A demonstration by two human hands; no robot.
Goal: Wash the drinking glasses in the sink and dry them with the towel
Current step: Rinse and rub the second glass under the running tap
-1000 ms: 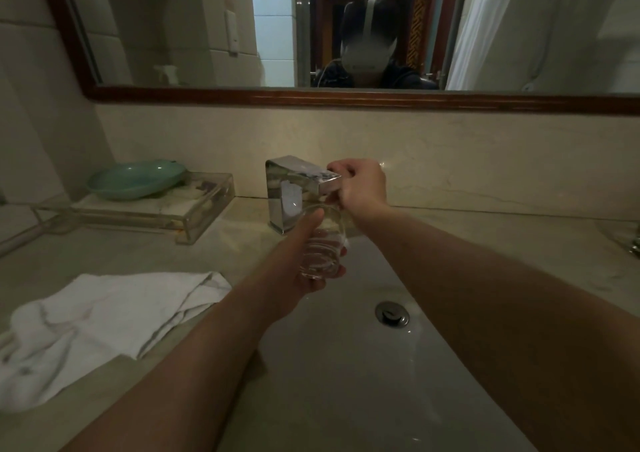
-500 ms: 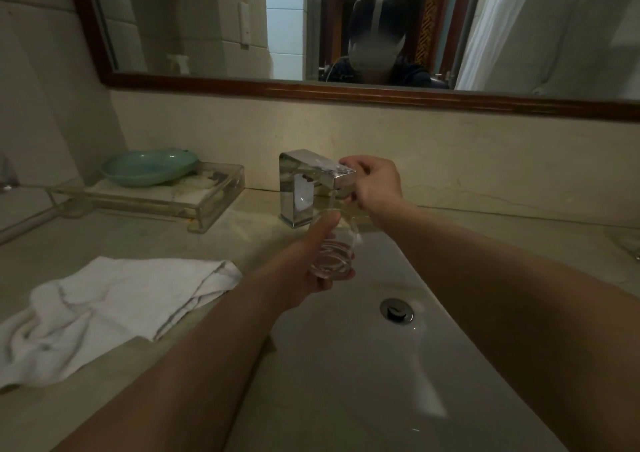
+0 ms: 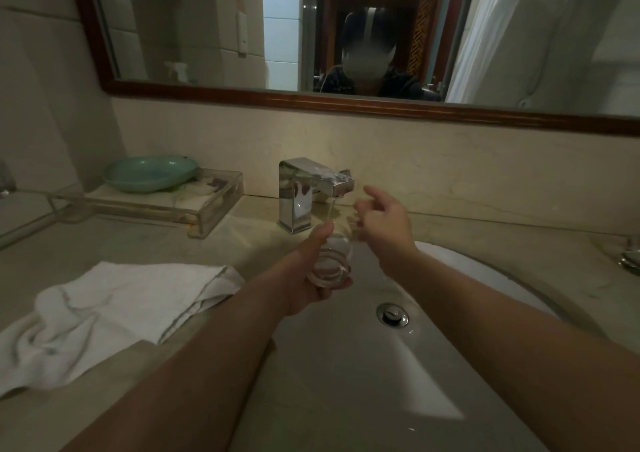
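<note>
A glass (image 3: pixel 330 261) under the faucet (image 3: pixel 304 192)
The left hand (image 3: pixel 303 280) grips it, water seemingly trickling in; the right hand (image 3: pixel 384 226) beside, fingers loosely spread.

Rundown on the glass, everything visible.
The glass is a small clear tumbler with ringed-looking walls. The left hand grips it over the sink, tilted, mouth toward the faucet, base toward the camera. A thin stream of water falls into it. The right hand hovers open beside its rim; contact unclear.
</note>
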